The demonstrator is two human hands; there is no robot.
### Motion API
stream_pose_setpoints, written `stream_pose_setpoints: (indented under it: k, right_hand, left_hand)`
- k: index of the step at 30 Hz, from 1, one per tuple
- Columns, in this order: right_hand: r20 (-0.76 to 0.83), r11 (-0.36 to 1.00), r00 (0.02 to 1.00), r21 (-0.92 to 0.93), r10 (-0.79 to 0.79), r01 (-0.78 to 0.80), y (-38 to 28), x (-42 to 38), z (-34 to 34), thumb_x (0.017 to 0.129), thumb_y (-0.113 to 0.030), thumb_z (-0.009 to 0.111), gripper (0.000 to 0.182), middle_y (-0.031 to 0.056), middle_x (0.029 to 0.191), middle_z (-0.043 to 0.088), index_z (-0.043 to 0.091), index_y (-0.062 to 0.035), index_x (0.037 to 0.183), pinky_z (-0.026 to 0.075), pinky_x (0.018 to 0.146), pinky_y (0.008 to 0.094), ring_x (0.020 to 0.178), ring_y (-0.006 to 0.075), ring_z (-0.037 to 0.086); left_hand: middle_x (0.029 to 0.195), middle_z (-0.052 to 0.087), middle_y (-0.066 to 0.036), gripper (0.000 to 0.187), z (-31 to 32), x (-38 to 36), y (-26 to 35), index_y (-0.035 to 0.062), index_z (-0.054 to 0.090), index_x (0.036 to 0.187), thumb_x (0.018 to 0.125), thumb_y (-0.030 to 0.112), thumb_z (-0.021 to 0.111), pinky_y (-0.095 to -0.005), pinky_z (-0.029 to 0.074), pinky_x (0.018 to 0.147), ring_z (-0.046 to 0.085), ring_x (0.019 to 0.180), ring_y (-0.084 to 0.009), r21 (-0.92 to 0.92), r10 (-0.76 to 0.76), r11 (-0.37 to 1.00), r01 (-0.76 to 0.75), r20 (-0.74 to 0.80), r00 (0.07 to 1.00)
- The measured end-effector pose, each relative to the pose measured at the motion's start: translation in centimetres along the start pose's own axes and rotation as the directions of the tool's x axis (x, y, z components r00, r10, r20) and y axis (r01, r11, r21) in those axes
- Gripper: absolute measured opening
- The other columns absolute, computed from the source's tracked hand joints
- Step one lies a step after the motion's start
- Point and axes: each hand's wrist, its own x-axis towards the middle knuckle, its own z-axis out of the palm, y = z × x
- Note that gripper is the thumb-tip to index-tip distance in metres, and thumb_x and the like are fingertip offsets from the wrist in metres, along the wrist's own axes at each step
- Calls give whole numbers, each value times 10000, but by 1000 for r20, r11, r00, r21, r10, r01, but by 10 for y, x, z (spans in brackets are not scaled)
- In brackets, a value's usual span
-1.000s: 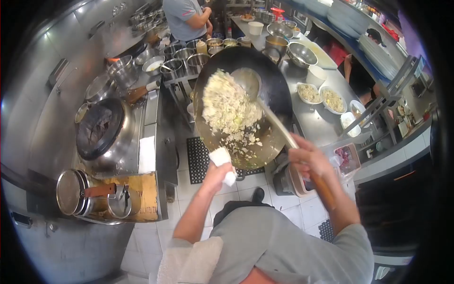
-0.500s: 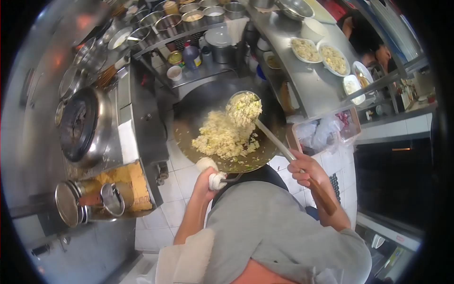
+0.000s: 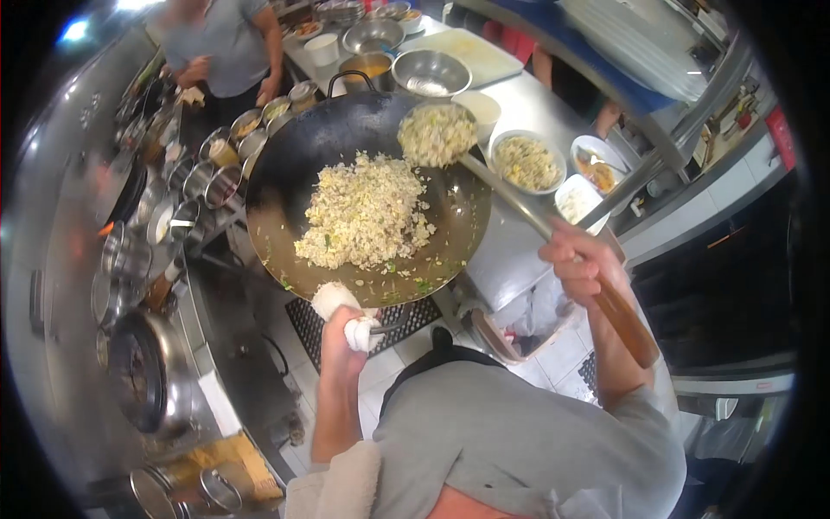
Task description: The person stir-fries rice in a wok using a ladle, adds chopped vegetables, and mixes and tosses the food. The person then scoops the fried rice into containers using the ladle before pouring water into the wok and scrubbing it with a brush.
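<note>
A big dark wok (image 3: pixel 281 173) hangs in front of me over the floor and the steel counter's edge. My left hand (image 3: pixel 342 330) is closed round its near handle through a folded white cloth (image 3: pixel 334 301). Fried rice (image 3: pixel 363 216) with egg and green bits lies heaped in the wok, with loose grains along the near side. In my right hand (image 3: pixel 583 261) is the wooden grip of a long metal ladle (image 3: pixel 514 195). The ladle's bowl is full of fried rice and is held over the wok's right rim. A plate of fried rice (image 3: pixel 527 161) sits just beyond, on the counter.
The steel counter (image 3: pixel 500 270) on the right also bears metal bowls (image 3: pixel 432 73), a cutting board (image 3: pixel 474 54) and a dish with a spoon (image 3: pixel 596 163). Seasoning pots (image 3: pixel 197 179) line the left. At the back left stands another person (image 3: pixel 226 52); a bin (image 3: pixel 527 322) is below.
The wok and full ladle have been raised and brought toward the right-hand counter. My view has turned, bringing a person at the back left into sight. Both hands keep their holds.
</note>
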Motion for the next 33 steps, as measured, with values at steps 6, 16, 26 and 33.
stream_pose_setpoints:
  k: [6,16,26,33]
  right_hand:
    - [17,973,980,-120,-197,197,-94,49,19,921,-50,416,255,-7,715,410,376,-86,1170,262,275,142,416,-12,343]
    - [-232,261,852,-958,-469,-117,-49,149,-55,807,-107,488,649,216,783,615,246,-4,1401,493,530,387,558,282,594]
    - [80,-88,609,-996,-789,16,21,180,-101,787,-48,524,677,307,812,589,246,-22,1404,471,613,469,709,451,583]
    - [-114,662,750,-569,-651,488,-4,187,-89,882,-100,478,375,34,568,442,423,-18,1244,366,371,286,419,144,433]
  left_hand:
    - [623,534,-86,83,53,60,19,39,509,659,742,35,496,-401,516,763,554,564,-215,-63,-14,998,17,38,999]
    - [617,548,-95,69,19,7,28,43,504,699,739,96,520,-362,546,539,558,492,-226,-178,-57,984,11,-260,964]
    - [665,576,-143,189,-72,-50,2,39,492,844,708,168,519,-295,417,352,581,497,-238,-122,-17,991,-49,-485,874]
    - [753,575,-138,272,-105,-100,-2,13,500,924,688,149,515,-286,424,351,577,556,-225,-210,-143,976,58,-416,898]
